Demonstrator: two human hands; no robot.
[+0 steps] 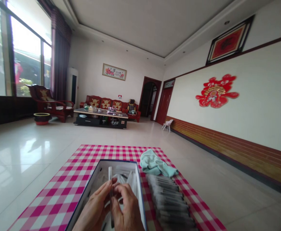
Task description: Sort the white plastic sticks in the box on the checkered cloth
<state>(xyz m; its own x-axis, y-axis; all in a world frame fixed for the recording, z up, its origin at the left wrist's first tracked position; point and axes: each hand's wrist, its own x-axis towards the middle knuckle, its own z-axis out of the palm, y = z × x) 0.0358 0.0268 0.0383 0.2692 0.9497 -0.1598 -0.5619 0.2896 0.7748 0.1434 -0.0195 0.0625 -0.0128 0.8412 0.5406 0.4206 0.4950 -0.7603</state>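
Already, a long overlapping row of grey-and-white packets [168,202] lies on the checked pink-and-white cloth [55,202], just right of an open cardboard box [138,189] with a dark blue rim. Many loose pale pieces [123,176] lie inside the box, so the row accounts for only part of what is in view. Both hands are over the box: the left hand [94,207] and the right hand [128,208] meet around a thin pale strip [109,173] that stands nearly upright. The fingers [111,184] of the left hand are curled closed on it, while the right hand's fingers [123,189] are bunched tightly beside it, and I cannot tell whether they grip it too. A crumpled teal towel [154,164] sits at the far end of the row. The frame cuts off the near end of the row and the box, and the hands hide the strip's middle. What the packets contain is hard to make out.
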